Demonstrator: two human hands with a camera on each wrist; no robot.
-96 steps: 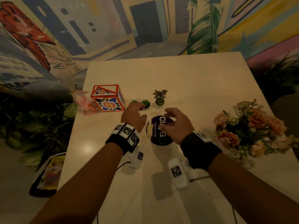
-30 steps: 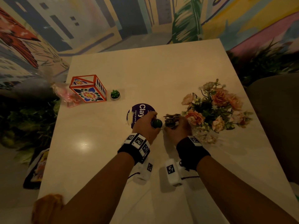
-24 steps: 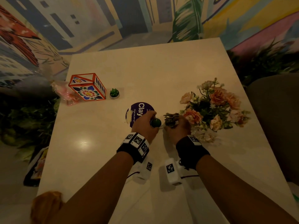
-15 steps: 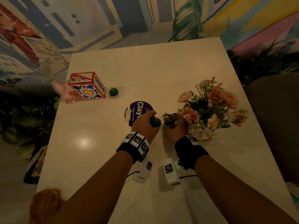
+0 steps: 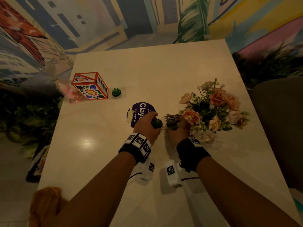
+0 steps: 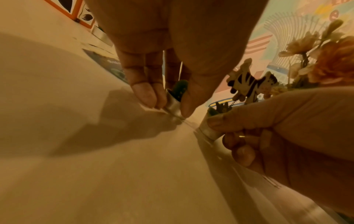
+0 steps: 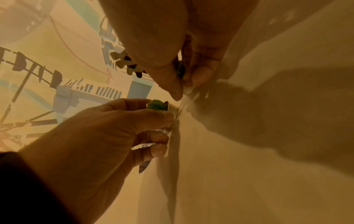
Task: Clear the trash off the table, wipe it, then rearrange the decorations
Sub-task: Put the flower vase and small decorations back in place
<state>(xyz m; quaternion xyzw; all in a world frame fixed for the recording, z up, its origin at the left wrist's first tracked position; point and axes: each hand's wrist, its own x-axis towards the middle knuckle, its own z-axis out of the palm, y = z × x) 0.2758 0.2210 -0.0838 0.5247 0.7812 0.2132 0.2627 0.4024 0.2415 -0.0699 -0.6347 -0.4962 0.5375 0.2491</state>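
The left hand (image 5: 146,128) has its thumb and fingers (image 6: 147,94) curled down around a tiny green plant pot (image 5: 157,123). They pinch its little white cup from both sides, and the cup sits on the table (image 5: 164,71). The right hand (image 5: 177,131) is just beside it, almost touching. Its thumb and curled fingers (image 6: 239,121) grip the cup of a small zebra pot (image 5: 172,119), with striped zebra shapes sticking up above the thumb. This cup rests on the table too.

Just past the left fingers lies a round purple sticker (image 5: 139,113). The hand covers part of it. Right next to the right fingers stands a bunch of pink and peach flowers (image 5: 211,108). Farther away, past the left fingers and off to the left, is another tiny green plant (image 5: 116,92). It sits just beside a painted box (image 5: 90,86) with a pink wrapper (image 5: 67,89) at its far side.
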